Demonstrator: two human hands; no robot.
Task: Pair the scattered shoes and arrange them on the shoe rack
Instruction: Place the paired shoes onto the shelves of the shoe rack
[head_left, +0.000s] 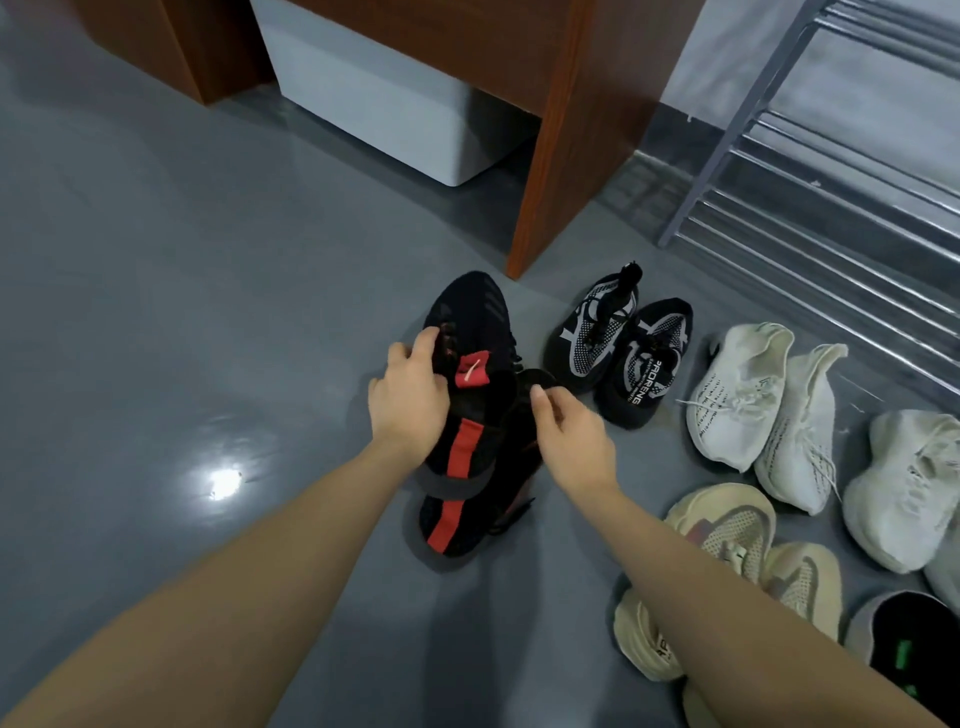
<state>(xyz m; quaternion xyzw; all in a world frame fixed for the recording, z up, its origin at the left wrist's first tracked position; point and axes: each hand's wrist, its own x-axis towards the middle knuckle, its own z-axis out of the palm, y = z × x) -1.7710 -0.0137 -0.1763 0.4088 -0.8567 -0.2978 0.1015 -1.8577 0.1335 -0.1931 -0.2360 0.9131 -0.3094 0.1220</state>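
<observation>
A person looked down at a grey floor (156, 312), both bare arms reaching forward. At centre, the left hand (410, 405) gripped a black-and-red shoe (470, 332) by its tongue and collar, fingers curled over the opening. Its match, a second black-and-red shoe (457, 525), lay touching it, partly beneath and nearer the person. The right hand (569, 439) hovered over the second shoe's opening, fingers loosely bent; whether it held anything could not be told. To the right, a black-and-white pair (618, 345) sat side by side, then a white pair (763, 405), a cream pair (727, 566) and further shoes at the edge. The metal shoe rack (831, 171) stood at the far right with no shoes on the tiers in view. The step appeared to be pairing the black-and-red shoes. Next, the right hand would likely need a firm grip on the second shoe, so both could be carried right to the rack.
</observation>
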